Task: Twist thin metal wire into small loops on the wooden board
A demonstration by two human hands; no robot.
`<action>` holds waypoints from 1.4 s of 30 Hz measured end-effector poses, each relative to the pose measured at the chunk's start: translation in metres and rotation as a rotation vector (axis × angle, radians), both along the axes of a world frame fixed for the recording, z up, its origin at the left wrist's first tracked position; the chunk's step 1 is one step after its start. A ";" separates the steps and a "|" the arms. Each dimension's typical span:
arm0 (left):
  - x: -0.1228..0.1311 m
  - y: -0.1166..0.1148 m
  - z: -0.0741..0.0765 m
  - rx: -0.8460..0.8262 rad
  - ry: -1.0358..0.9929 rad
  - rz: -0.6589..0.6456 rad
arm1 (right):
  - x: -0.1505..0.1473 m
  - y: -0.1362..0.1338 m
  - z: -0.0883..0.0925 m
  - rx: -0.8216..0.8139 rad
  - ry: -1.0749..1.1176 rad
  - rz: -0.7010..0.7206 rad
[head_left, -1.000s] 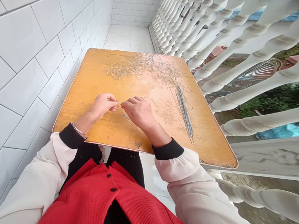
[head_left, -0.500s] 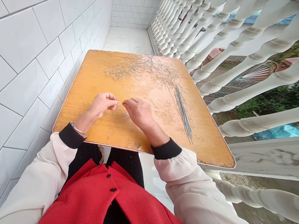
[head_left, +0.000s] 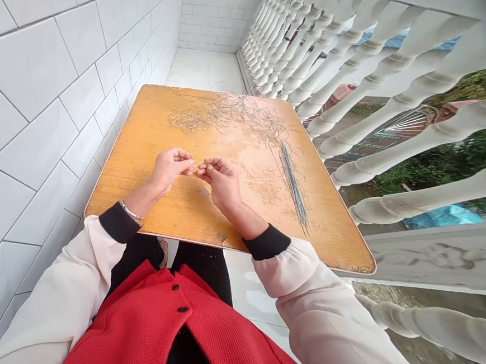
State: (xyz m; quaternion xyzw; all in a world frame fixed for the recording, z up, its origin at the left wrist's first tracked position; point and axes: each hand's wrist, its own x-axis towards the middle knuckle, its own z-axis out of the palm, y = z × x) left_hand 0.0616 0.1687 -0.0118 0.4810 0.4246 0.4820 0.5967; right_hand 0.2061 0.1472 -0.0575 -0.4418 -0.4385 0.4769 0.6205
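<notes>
My left hand (head_left: pixel 171 168) is closed in a pinch over the near left part of the table. A thin wire (head_left: pixel 194 162), barely visible, is between its fingertips. My right hand (head_left: pixel 223 182) faces it with thumb and forefinger pinched at the same wire, the fingertips of both hands almost touching. Just how the wire bends there is too small to make out. To the right of my right hand lies a bundle of straight grey wires (head_left: pixel 294 192). Farther back spreads a loose tangle of bent wires (head_left: pixel 241 108), with looped wire pieces (head_left: pixel 191 120) at its left end.
The worn wooden table (head_left: pixel 127 157) has rounded corners and bare patches. A white tiled wall (head_left: pixel 43 102) runs along the left side. On the right stands a white balustrade (head_left: pixel 388 103), with plants and a blue sheet beyond it.
My right hand has turned and moved slightly left, bringing its fingertips closer to those of my left hand. The view has shifted a little; the wires on the table lie as before.
</notes>
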 end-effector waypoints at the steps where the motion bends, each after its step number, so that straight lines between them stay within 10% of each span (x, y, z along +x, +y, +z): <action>1: 0.000 0.001 0.000 0.006 -0.006 0.008 | 0.000 -0.001 0.000 0.000 0.047 0.020; 7: -0.003 0.007 0.002 0.072 0.066 0.045 | -0.002 -0.004 0.005 -0.014 -0.038 0.195; 15: -0.001 0.009 -0.006 0.233 0.215 0.033 | 0.002 -0.004 0.015 0.133 -0.606 -0.024; 26: 0.000 -0.006 -0.012 0.494 0.514 -0.032 | 0.022 0.006 0.028 0.020 -0.268 -0.105; 42: 0.001 -0.010 0.004 -0.092 0.081 -0.317 | 0.020 0.019 0.039 0.036 -0.077 -0.002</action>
